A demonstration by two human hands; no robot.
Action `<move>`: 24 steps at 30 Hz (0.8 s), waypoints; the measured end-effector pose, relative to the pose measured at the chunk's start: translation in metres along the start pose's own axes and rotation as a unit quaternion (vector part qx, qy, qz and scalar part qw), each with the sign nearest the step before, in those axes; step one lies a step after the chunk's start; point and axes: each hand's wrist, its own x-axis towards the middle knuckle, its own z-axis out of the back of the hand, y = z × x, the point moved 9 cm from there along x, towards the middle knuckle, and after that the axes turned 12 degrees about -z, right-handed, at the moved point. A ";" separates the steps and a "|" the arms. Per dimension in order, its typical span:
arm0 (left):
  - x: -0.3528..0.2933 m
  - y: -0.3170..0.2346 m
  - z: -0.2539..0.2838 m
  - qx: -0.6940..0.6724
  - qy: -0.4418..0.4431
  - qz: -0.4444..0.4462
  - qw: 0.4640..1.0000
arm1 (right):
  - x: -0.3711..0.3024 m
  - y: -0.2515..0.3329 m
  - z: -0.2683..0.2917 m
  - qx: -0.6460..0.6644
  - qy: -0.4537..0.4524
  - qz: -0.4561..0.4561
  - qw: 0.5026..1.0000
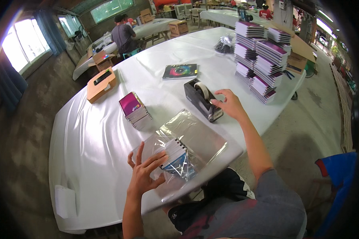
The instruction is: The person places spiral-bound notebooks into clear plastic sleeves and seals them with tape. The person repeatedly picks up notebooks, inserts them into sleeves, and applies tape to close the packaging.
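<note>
The left hand (146, 169), spread wide, rests on notebooks (175, 152) in clear film (207, 137) on the desk (95, 159). At their one o'clock lies the tape dispenser (197, 100), the right hand (229, 105) narrowed at its near end; whether it pinches tape I cannot tell.

On the worktop (87, 159), a tape dispenser (198, 102) stands behind plastic bags (205, 139), between a notebook stack (135, 110) at left and notebook piles (269, 63) at right.
</note>
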 end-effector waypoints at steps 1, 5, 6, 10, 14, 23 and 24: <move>0.003 -0.002 0.000 0.004 0.000 -0.003 1.000 | 0.024 -0.025 -0.003 -0.051 0.012 -0.018 0.998; -0.002 0.001 -0.001 0.003 -0.003 0.023 1.000 | 0.049 -0.078 -0.054 0.069 0.188 -0.209 0.957; 0.000 0.000 -0.003 0.003 -0.001 0.019 1.000 | 0.054 -0.094 -0.060 0.073 0.212 -0.236 0.946; -0.003 0.000 -0.001 0.010 0.003 0.032 0.999 | 0.040 -0.081 -0.075 0.220 0.277 -0.277 0.894; 0.000 -0.001 -0.002 0.009 0.006 0.024 1.000 | 0.028 -0.083 -0.080 0.377 0.274 -0.248 0.849; -0.006 -0.002 -0.003 0.047 0.020 -0.040 0.998 | 0.001 -0.080 -0.025 -0.100 -0.099 0.001 0.990; 0.001 -0.005 -0.001 0.029 0.022 -0.009 0.999 | -0.003 -0.083 -0.024 -0.074 -0.082 -0.015 0.994</move>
